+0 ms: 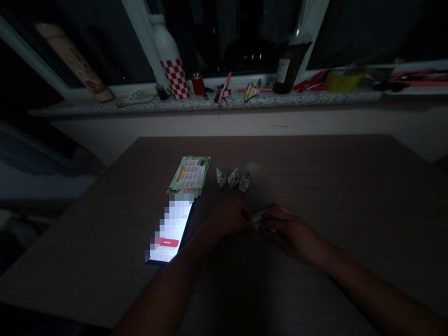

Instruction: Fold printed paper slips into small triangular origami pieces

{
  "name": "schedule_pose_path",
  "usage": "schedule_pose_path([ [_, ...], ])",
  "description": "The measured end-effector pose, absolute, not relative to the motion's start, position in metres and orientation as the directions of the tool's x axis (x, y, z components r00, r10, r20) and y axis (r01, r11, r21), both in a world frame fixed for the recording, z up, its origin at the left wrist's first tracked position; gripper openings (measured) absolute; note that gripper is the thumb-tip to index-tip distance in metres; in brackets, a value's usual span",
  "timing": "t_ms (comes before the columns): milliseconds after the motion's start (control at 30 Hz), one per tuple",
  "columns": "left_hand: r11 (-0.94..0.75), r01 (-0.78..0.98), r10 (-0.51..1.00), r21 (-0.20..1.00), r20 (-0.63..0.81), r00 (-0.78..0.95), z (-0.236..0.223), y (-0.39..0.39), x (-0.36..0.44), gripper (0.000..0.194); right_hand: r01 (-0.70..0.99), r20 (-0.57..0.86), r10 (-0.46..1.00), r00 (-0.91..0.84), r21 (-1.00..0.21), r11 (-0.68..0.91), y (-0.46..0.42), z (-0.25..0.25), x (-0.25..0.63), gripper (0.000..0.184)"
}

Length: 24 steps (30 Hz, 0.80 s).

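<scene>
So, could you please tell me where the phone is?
In the head view, the lit phone lies left of the left hand, just below the printed cards.

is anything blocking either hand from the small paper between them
Nothing visible: the paper lies right at the fingers of both the left hand and the right hand. The three folded papers stand beyond the hands, and the phone lies left of them, both clear of that gap.

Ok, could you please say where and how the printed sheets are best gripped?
Probably pinch the printed sheets by their right edge, coming from the right: they lie flat in a thin stack, the phone sits close at their near edge, and the folded papers leave a gap.
</scene>
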<state>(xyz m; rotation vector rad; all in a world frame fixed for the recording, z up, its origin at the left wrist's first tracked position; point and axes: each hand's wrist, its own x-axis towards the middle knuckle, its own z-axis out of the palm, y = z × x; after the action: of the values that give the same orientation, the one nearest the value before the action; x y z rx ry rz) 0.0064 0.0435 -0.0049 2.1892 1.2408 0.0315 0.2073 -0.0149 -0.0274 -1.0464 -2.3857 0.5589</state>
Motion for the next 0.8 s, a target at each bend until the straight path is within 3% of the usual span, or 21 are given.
schedule_pose_path([
  [233, -0.346, 0.780, 0.796, 0.522, -0.277, 0.538, -0.001, 0.042, 0.003, 0.017, 0.554, 0.262, 0.743, -0.616, -0.528, 0.644, -0.015, -0.025, 0.212, 0.016],
  [400, -0.376, 0.778, 0.860, 0.503, -0.124, 0.495, -0.007, 0.033, 0.002, 0.016, 0.524, 0.276, 0.724, -0.632, -0.537, 0.662, -0.017, -0.023, 0.221, 0.034],
  [567, -0.397, 0.746, 0.900, 0.534, 0.068, 0.431, -0.011, 0.022, 0.007, 0.015, 0.596, 0.370, 0.792, -0.485, -0.523, 0.609, -0.014, -0.029, 0.236, 0.037],
  [700, -0.556, 0.670, 0.815, 0.492, 0.163, 0.556, -0.012, 0.005, 0.019, 0.015, 0.679, 0.359, 0.838, -0.412, -0.492, 0.545, -0.007, -0.032, 0.247, 0.033],
  [800, -0.631, 0.640, 0.749, 0.438, 0.129, 0.650, -0.014, -0.003, 0.029, 0.021, 0.715, 0.310, 0.861, -0.402, -0.481, 0.507, -0.004, -0.032, 0.250, 0.034],
])
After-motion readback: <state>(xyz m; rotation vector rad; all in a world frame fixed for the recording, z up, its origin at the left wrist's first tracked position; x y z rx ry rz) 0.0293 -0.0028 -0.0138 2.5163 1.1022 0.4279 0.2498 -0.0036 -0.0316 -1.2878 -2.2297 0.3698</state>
